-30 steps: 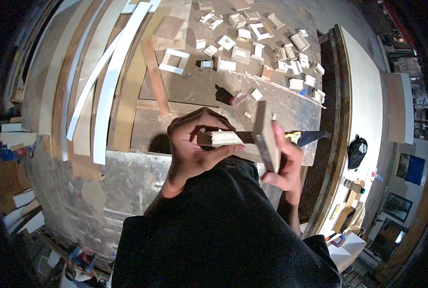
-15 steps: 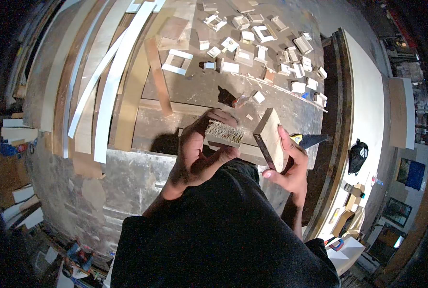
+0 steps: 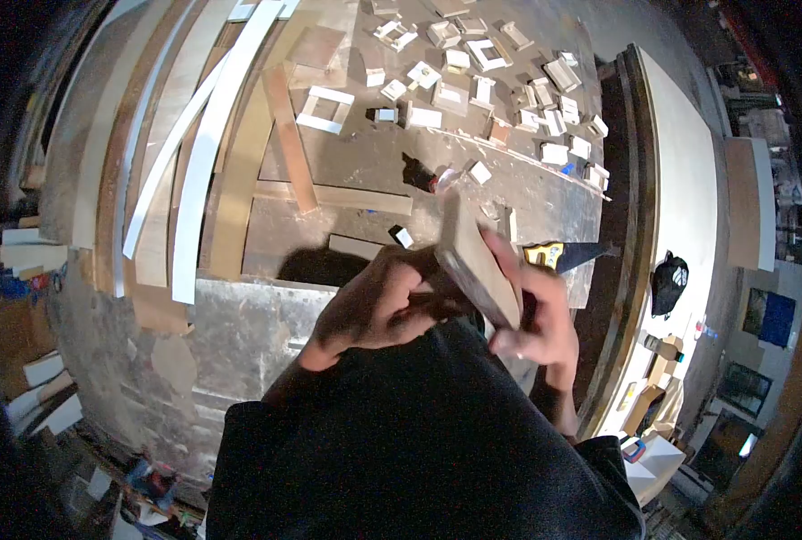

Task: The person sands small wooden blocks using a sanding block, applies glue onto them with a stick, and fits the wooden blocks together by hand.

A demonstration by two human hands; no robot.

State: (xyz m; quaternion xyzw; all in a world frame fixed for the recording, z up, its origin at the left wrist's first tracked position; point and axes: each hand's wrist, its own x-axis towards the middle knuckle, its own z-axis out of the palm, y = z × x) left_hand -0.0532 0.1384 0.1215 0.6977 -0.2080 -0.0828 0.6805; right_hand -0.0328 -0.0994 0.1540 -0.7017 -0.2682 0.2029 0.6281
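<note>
My right hand (image 3: 542, 310) grips a flat wooden block (image 3: 480, 261), thumb below and fingers along its far side. The block is tilted, with a narrow edge toward me. Close against its left side is my left hand (image 3: 378, 306), fingers curled around a rough-faced wooden block that is now mostly hidden by the hand and the other block. Whether the two blocks touch cannot be made out. A yellow-handled saw (image 3: 545, 256) lies just beyond my right hand. A small white-topped block (image 3: 402, 236) rests on the table past my left hand.
Several small wooden frames and blocks (image 3: 450, 96) are scattered over the far table. Long boards and strips (image 3: 205, 171) lie at the left. On the right, a pale panel (image 3: 680, 180) carries a black cap (image 3: 669, 284).
My right hand has tilted its block and brought it left, toward my left hand. My left hand has turned, so the rough face of its block no longer shows.
</note>
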